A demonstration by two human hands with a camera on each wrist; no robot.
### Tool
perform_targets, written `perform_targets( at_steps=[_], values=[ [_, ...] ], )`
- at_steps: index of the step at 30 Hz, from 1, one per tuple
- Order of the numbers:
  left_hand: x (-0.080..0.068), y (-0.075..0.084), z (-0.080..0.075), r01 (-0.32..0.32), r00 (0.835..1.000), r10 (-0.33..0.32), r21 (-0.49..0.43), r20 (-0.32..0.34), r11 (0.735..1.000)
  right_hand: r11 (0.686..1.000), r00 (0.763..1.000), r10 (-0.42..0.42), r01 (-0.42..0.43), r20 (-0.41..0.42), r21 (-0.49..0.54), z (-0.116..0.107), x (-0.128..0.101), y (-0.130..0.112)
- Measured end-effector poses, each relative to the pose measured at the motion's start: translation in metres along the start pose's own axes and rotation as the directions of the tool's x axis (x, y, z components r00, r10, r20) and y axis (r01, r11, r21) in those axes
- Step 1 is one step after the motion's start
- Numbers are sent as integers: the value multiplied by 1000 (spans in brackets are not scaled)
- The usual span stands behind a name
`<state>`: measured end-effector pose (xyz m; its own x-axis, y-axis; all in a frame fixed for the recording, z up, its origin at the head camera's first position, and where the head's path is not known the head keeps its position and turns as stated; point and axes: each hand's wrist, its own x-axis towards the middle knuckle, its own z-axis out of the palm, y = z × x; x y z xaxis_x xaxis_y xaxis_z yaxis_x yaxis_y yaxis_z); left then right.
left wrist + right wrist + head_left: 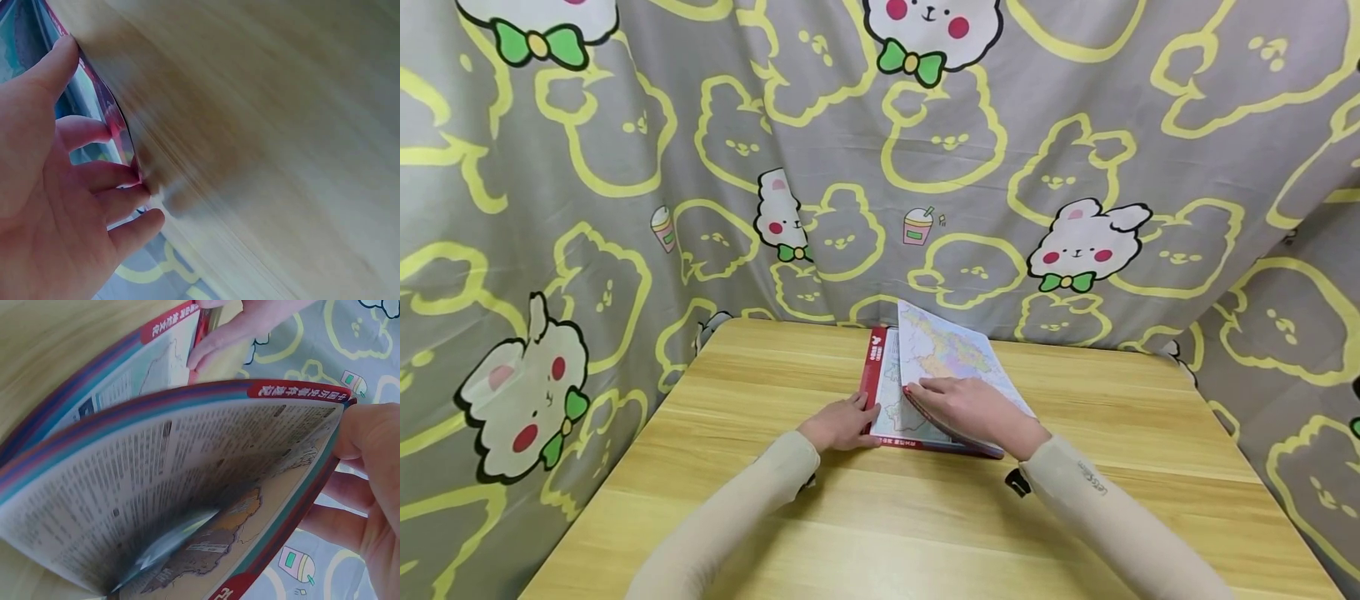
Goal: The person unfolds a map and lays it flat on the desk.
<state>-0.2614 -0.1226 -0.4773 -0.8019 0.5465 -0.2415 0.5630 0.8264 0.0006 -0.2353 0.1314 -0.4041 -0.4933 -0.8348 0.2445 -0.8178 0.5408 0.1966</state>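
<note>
A map booklet [891, 392] with a red left border lies on the wooden table. My left hand [841, 422] rests at its near-left corner, thumb at the near edge and loosely bent fingers along the red border [112, 115]. With my right hand [970, 408] I pinch the free edge of some lifted pages; the upper one shows a colourful map [943, 346]. In the right wrist view, my right thumb and fingers [375, 469] hold the corner of these bowed pages. A text-filled page [125, 462] and a brown-orange map [231, 531] show between them.
The wooden table [730, 383] extends around the booklet on both sides and toward me. Behind and beside it hangs a grey curtain [842, 167] with yellow outlines and white cartoon animals. A dark clip-like piece [1018, 482] shows beneath my right cuff.
</note>
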Motion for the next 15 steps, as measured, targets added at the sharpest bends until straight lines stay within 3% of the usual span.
perform_targets(
  at_steps=[15],
  values=[
    [-6,-1,0,15,999,-14,-30,29,999,999,997,49,-48,65,-17,-18,-15,5]
  ],
)
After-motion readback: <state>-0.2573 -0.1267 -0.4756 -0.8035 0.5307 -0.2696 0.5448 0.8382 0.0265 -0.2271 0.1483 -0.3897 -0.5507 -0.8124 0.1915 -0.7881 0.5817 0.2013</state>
